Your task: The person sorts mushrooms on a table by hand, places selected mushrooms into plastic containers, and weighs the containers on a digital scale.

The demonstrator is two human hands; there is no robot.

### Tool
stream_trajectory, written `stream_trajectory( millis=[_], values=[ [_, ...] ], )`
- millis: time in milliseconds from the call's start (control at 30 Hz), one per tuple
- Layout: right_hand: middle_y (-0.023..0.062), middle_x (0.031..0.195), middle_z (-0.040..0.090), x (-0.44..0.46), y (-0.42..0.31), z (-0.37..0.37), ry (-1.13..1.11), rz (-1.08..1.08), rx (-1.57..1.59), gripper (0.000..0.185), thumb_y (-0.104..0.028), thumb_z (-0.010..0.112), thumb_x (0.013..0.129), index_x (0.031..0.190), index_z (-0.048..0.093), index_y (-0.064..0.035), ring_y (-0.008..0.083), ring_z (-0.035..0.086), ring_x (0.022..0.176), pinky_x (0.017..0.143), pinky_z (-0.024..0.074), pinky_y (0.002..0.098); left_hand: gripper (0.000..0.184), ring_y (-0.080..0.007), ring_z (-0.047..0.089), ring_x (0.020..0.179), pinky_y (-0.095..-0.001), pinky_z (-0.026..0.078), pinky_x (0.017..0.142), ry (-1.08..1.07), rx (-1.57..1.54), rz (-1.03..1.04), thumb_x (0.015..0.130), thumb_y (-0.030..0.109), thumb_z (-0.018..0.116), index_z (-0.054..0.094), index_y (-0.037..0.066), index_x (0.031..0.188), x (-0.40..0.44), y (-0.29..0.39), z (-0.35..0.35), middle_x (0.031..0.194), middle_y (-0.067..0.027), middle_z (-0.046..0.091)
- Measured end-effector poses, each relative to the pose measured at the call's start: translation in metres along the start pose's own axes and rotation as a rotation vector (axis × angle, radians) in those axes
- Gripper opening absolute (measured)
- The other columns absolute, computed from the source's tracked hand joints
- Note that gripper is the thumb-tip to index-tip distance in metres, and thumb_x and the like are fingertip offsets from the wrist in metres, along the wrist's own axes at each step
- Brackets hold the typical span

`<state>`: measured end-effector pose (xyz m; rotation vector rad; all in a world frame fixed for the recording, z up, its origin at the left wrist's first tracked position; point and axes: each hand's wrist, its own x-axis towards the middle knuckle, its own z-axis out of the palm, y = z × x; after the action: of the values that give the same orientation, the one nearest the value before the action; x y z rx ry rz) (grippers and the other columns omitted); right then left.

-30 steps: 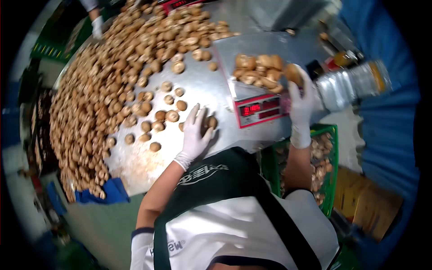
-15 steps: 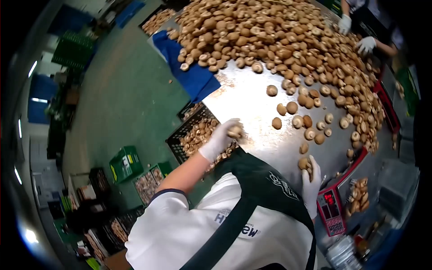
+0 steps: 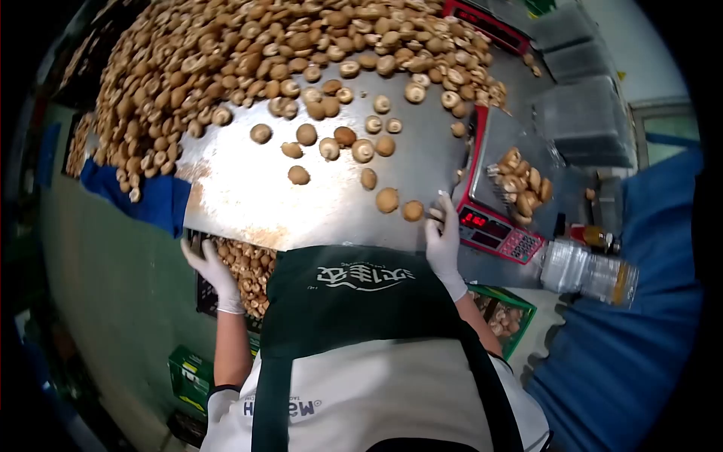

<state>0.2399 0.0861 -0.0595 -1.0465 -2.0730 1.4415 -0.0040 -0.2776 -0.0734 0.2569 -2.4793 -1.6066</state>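
1. Dark green is filling the near edge: that's the wearer's apron [image 3: 361,320], with white lettering facing up and a white shirt showing below it.
2. Left hand [image 3: 213,273], white-gloved, is hovering at the black crate [image 3: 202,295] by the table's near corner. Thumb and fingers are spreading wide. The crate mushrooms [image 3: 254,280] are sitting right beside it, outside the grip; can't tell if the glove is touching the crate.
3. Right hand [image 3: 443,241], same kind of glove, is hanging around the table edge with its fingers parting loosely, nothing showing between them. A lone brown mushroom [image 3: 412,210] is lying just left of those fingers, outside the grip, and a second one [image 3: 387,200] is sitting a bit further left.
4. The red scale [image 3: 493,235] is standing just right of that hand, its display glowing red, and a clump of mushrooms [image 3: 521,184] is resting on its pan.
5. Further in, more loose ones [image 3: 362,151] are dotting the shiny metal table [image 3: 316,218], while a blue cloth [image 3: 143,194] is draping over the left side.
6. Way back, a huge mushroom pile [image 3: 263,49] is covering the far side, and another red scale [image 3: 493,29] is sitting at its right.
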Motion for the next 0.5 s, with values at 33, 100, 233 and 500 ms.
stream_trajectory(
  millis=[33, 100, 233, 500],
  values=[
    [0.0162, 0.145, 0.044, -0.002, -0.008, 0.001, -0.008, -0.007, -0.1, 0.063, 0.002, 0.054, 0.092, 0.15, 0.032, -0.0038, 0.0236, 0.056, 0.119, 0.1, 0.0453, 0.0347, 0.065, -0.0353, 0.035, 0.139, -0.0427, 0.03, 0.115, -0.117, -0.059, 0.082, 0.099, 0.019, 0.056, 0.025, -0.004, 0.151, -0.013, 0.016, 0.018, 0.154, -0.0244, 0.028],
    [0.0201, 0.144, 0.044, -0.001, 0.005, 0.007, -0.009, -0.131, -0.236, 0.071, -0.003, 0.066, 0.083, 0.148, 0.036, -0.0035, 0.032, 0.05, 0.127, 0.105, 0.0426, 0.0388, 0.063, -0.0345, 0.034, 0.14, -0.0453, 0.029, 0.116, -0.352, 0.001, 0.162, 0.097, 0.013, 0.056, 0.026, -0.003, 0.151, -0.034, 0.035, 0.049, 0.153, -0.0221, 0.031],
    [0.0221, 0.145, 0.042, 0.009, 0.006, 0.019, -0.018, -0.149, -0.376, 0.075, -0.009, 0.071, 0.078, 0.146, 0.039, -0.0034, 0.0385, 0.038, 0.137, 0.115, 0.03, 0.0433, 0.061, -0.0297, 0.043, 0.133, -0.0412, 0.036, 0.111, -0.71, -0.053, 0.295, 0.094, 0.008, 0.055, 0.032, 0.0, 0.15, -0.057, 0.056, 0.093, 0.145, -0.0195, 0.043],
    [0.0174, 0.121, 0.056, 0.02, 0.013, 0.029, -0.007, -0.085, -0.206, 0.063, -0.002, 0.069, 0.08, 0.139, 0.047, -0.004, 0.0332, 0.056, 0.114, 0.099, 0.0463, 0.0375, 0.068, -0.0306, 0.062, 0.107, -0.0366, 0.051, 0.092, -1.336, 0.207, 0.606, 0.087, 0.017, 0.068, 0.038, 0.01, 0.147, -0.084, 0.123, 0.163, 0.126, -0.0152, 0.056]
  ],
)
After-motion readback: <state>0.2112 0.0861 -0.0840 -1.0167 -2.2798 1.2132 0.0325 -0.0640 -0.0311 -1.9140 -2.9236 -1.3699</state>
